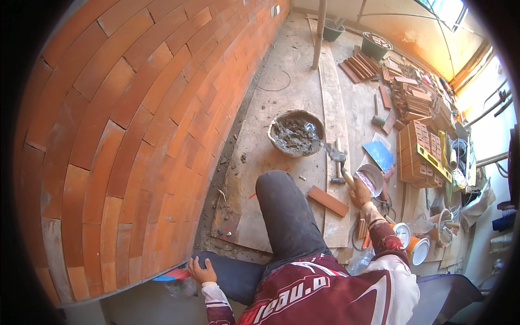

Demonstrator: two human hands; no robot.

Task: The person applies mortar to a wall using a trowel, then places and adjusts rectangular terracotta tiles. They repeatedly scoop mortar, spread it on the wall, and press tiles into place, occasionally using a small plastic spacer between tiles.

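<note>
My right hand (359,193) is closed round the handle of a trowel (337,154). Its grey-smeared blade points toward a round tub (276,147) of wet grey mortar (295,134), just off the tub's right side. Close by that hand is a pale bowl-like container (371,174). My left hand (202,270) rests on my bent left knee, thumb and fingers apart, holding nothing. It is beside the lower edge of a wall faced with orange-brown brick tiles (130,157). One loose tile (328,201) lies flat on the boards right of my right knee.
Stacked tiles (414,100), a strapped tile bundle (414,151) and a yellow level (433,162) stand at the right. A mallet (378,116) and blue board (378,155) lie nearer. An upright pole (319,38) rises at the back. Orange-and-white buckets (417,250) are by my right elbow.
</note>
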